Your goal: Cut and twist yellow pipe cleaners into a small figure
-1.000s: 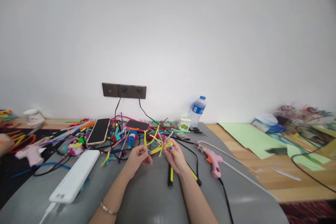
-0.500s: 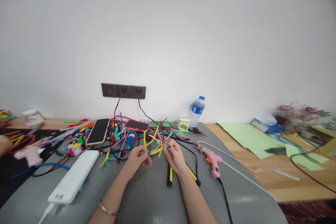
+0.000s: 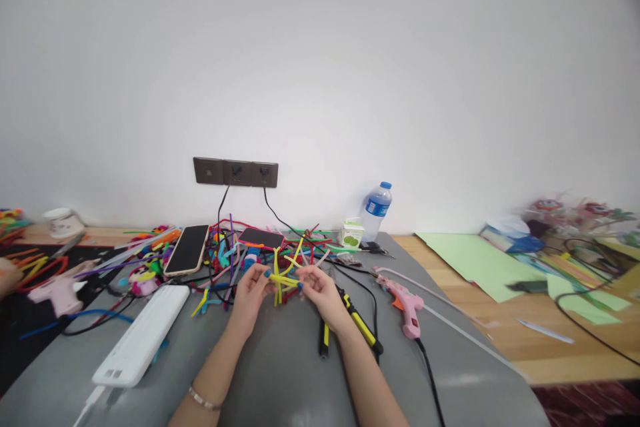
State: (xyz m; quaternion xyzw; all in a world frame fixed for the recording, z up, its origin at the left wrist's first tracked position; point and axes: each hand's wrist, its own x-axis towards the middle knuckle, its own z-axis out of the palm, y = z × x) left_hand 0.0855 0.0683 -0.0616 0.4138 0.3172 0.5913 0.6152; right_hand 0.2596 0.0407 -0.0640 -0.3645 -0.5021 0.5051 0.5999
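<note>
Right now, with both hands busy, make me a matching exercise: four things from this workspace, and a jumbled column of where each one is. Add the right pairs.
1. Yellow pipe-cleaner piece
2. Bottle
3. White device
4. Large green sheet

A. Lying on the wooden surface at right
B. On the grey table, with a white cable at its near end
C. Pinched by the left hand and the right hand
D. Near the wall, beside the green-and-white box

Pairs: 1-C, 2-D, 3-B, 4-A
</note>
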